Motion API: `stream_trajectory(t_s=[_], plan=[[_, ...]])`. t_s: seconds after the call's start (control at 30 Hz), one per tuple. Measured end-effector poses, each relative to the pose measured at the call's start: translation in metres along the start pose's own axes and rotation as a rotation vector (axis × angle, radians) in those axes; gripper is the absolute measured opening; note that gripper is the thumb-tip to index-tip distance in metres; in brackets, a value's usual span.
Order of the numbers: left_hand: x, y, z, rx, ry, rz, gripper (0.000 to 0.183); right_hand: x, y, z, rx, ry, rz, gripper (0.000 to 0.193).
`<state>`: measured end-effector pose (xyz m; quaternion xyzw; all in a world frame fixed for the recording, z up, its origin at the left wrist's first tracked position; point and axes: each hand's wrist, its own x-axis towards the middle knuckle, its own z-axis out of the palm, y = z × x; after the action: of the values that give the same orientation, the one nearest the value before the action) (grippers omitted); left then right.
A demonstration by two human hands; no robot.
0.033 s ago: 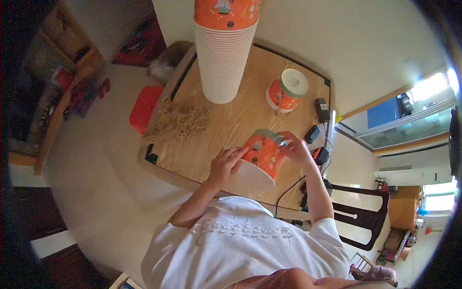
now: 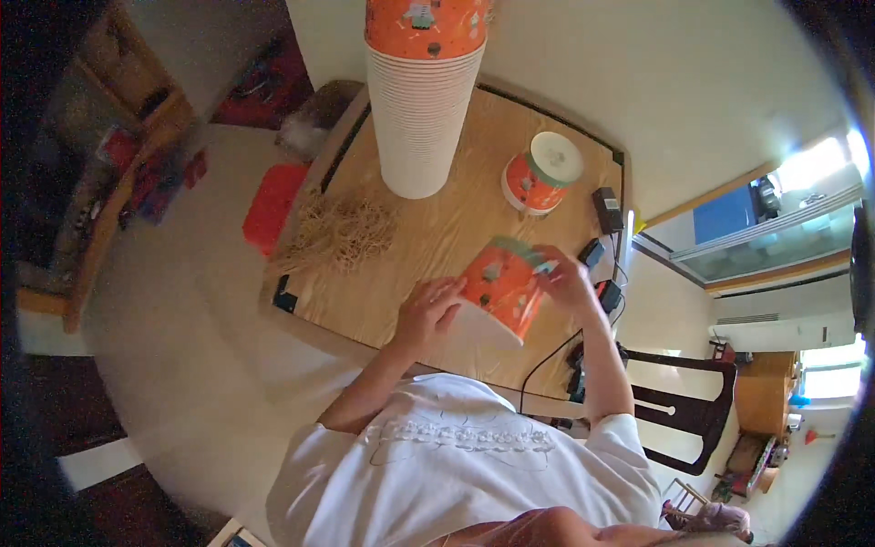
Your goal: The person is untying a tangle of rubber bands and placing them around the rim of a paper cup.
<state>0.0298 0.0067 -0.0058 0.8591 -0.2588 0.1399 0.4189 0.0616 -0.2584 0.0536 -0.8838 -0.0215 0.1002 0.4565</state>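
Note:
Between my two hands, above the near part of the wooden table [image 2: 428, 246], is an orange paper tub [image 2: 503, 290] with a green band and small printed figures. It is tilted, its white rim side toward me. My left hand [image 2: 427, 314] grips its left side, fingers closed on the wall. My right hand [image 2: 567, 281] pinches the right side near the green band; a small pale-blue patch shows by those fingertips, too small to make out. A tall stack of nested paper tubs [image 2: 421, 118] stands upside down at the back. Another orange tub [image 2: 538, 182] stands upside down at the back right.
Tangled brown straw-like strands [image 2: 342, 232] lie on the table's left side. Black power adapters [image 2: 608, 210] and a cable line the right edge. A red plastic container [image 2: 275, 205] is left of the table. A dark wooden chair [image 2: 684, 406] stands at the right.
The tub has turned slightly in my hands, and my right hand has shifted a little upward on its side. My left hand has barely moved.

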Motion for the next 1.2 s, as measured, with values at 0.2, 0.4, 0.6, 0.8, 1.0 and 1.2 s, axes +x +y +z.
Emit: stream_trajectory(t_s=[0.2,0.4,0.6,0.8,1.0,1.2], plan=[[-0.003,-0.016,0.012,0.015,0.015,-0.089,0.034,0.027,-0.043,-0.092,-0.444,0.697,-0.306,0.042],[-0.014,-0.022,0.021,0.058,-0.034,-0.167,0.025,0.102,-0.006,-0.129,-0.655,0.848,-0.465,0.038],[0.003,-0.041,0.051,0.085,-0.043,-0.16,0.022,0.143,0.034,-0.109,-0.742,0.718,-0.44,0.042],[0.069,-0.076,0.121,0.065,-0.081,-0.08,0.022,0.155,0.074,-0.092,-0.83,0.689,-0.536,0.043],[0.125,-0.121,0.21,0.035,-0.119,-0.17,0.03,0.158,0.098,-0.071,-0.775,0.577,-0.568,0.044],[0.152,-0.123,0.224,0.215,-0.133,0.15,0.035,0.161,0.121,-0.061,-0.734,0.636,-0.568,0.038]])
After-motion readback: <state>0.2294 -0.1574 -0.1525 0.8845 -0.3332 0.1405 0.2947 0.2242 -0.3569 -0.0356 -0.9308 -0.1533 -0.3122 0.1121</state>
